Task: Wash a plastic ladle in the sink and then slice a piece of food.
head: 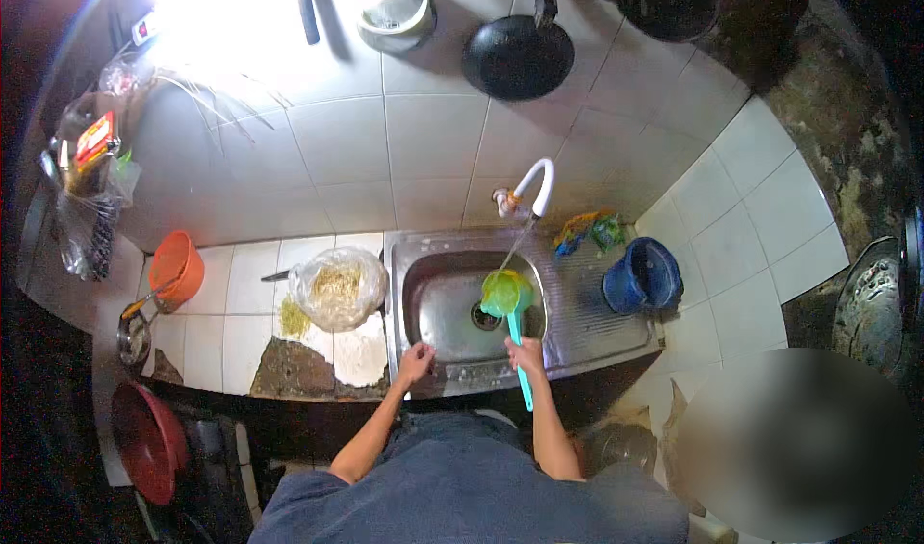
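Observation:
My right hand (pixel 528 356) grips the turquoise handle of a long-handled plastic dipper (pixel 514 327). The dipper's green-looking bowl is over the basin of a stainless steel sink (pixel 440 327), near the drain (pixel 485 318). A stream of water (pixel 515 246) runs into the bowl from a white gooseneck faucet (pixel 544 183). What lies inside the bowl is too blurred to tell. My left hand (pixel 416 363) hovers by the sink's front left rim, its fingers curled and nothing visible in them.
Left of the sink are a clear plastic bag of pale strands (pixel 337 288), a knife (pixel 276 276), yellowish shreds (pixel 294 318) and an orange bucket (pixel 176 269). A blue bucket (pixel 642 275) and colourful crumpled packaging (pixel 588 232) occupy the drainboard. A black frying pan (pixel 518 58) hangs above.

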The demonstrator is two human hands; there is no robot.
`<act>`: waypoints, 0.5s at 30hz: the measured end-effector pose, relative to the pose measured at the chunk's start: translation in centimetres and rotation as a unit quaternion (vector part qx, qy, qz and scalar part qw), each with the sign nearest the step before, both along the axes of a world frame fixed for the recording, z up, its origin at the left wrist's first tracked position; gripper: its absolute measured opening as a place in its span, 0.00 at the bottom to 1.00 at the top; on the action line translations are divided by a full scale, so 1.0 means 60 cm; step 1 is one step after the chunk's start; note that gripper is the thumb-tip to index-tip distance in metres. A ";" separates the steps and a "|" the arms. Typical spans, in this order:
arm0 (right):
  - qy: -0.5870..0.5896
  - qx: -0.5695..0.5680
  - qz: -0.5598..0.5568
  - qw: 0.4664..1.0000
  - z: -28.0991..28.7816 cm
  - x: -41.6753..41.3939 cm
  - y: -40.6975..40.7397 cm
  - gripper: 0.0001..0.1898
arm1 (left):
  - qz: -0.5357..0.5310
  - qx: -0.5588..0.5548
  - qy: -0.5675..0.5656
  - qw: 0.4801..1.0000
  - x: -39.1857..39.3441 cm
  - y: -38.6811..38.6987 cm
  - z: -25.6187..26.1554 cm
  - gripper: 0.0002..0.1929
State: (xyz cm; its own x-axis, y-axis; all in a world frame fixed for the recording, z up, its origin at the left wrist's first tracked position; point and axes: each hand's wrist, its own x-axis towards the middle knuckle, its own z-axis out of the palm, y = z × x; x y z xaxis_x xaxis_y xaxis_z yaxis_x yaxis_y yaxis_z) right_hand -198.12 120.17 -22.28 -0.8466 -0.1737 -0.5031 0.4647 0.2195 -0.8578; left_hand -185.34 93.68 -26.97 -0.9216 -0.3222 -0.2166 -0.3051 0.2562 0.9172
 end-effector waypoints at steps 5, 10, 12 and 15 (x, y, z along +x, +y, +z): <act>0.273 0.343 0.130 0.889 0.055 0.033 0.009 0.10 | -0.013 0.021 -0.026 0.999 0.002 -0.010 -0.024 0.17; 0.259 0.473 0.024 0.842 0.093 0.044 0.012 0.13 | -0.014 0.023 0.024 0.999 0.009 0.000 -0.055 0.16; 0.249 0.502 0.036 0.828 0.086 0.043 0.035 0.23 | -0.026 -0.002 0.026 0.999 0.004 0.012 -0.038 0.17; 0.288 0.500 0.029 0.816 0.083 0.063 0.039 0.25 | -0.026 0.014 0.044 0.999 0.025 -0.001 -0.086 0.18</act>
State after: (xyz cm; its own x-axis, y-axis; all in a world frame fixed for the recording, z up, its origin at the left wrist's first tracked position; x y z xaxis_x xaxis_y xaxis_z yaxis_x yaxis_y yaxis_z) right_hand -194.36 122.49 -17.27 -0.9977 0.0314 0.0602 0.0113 0.9510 -0.3091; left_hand -183.81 93.60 -32.12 -0.9527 -0.2683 -0.1427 -0.2105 0.2438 0.9467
